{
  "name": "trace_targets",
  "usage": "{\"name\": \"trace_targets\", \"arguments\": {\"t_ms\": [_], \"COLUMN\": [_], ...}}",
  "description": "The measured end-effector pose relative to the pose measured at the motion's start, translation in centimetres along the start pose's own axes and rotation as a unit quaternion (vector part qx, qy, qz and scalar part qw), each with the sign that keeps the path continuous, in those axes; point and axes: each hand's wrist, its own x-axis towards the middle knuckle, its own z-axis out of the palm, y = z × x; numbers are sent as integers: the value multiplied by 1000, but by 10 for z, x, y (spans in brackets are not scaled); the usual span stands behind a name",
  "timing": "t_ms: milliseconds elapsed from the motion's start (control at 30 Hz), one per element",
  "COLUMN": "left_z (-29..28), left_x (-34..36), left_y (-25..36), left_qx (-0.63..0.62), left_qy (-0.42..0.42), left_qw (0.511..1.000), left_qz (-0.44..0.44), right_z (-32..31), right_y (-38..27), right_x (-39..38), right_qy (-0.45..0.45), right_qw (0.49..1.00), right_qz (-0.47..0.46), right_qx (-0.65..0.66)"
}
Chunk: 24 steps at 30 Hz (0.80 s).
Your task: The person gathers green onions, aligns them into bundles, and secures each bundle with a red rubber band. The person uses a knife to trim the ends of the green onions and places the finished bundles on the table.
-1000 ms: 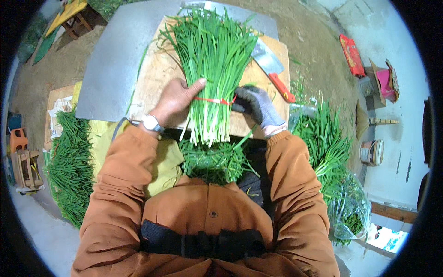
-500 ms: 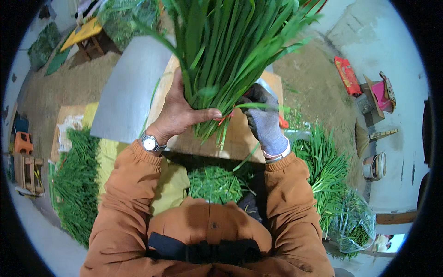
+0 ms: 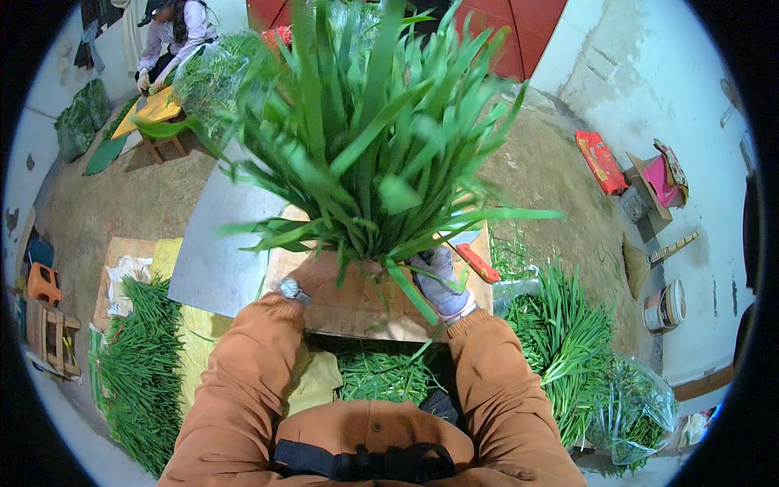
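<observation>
Leafy green bundle (image 3: 357, 154), the largest thing in view, fans out above the board between the 2 hands, its leaf tips toward the upper edge and partly blurred; whether its stem ends touch the board is hidden. Beneath it spreads the wooden board (image 3: 349, 315). At far left lies a long heap of greens (image 3: 142, 369), and nearer the board a grey metal sheet (image 3: 217, 252). Right of the board is a loose pile of greens (image 3: 568, 337), with a clear bag (image 3: 637, 414) of greens just below it. The bare left hand (image 3: 324, 272) is clamped on the bundle's lower part, thumb side showing, the other fingers hidden behind leaves. The gloved right hand (image 3: 440, 284) is just beside the bundle's base; leaves cover its fingertips, so I cannot tell if they close on anything. A red-handled knife (image 3: 477, 261) lies at the board's right side. Smallest is 1 watch (image 3: 293, 290) on the left wrist.
</observation>
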Motion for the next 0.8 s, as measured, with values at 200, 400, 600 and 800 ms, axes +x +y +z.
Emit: {"name": "trace_targets", "arguments": {"t_ms": [200,400,600,800], "left_z": [12,1,6,-13], "left_x": [6,15,24,43], "left_y": [-9,22,10,-7], "left_qx": [7,-40,-223,-243], "left_qy": [30,77,67,-110], "left_qw": [999,994,969,956], "left_qz": [-28,71,-87,-120], "right_z": [3,-12,-6,-4], "right_y": [-21,-49,-100,-126], "right_x": [7,9,2,28], "right_qy": [21,53,16,-90], "right_qw": [997,996,993,919], "right_qz": [0,64,115,284], "right_qx": [-73,36,20,258]}}
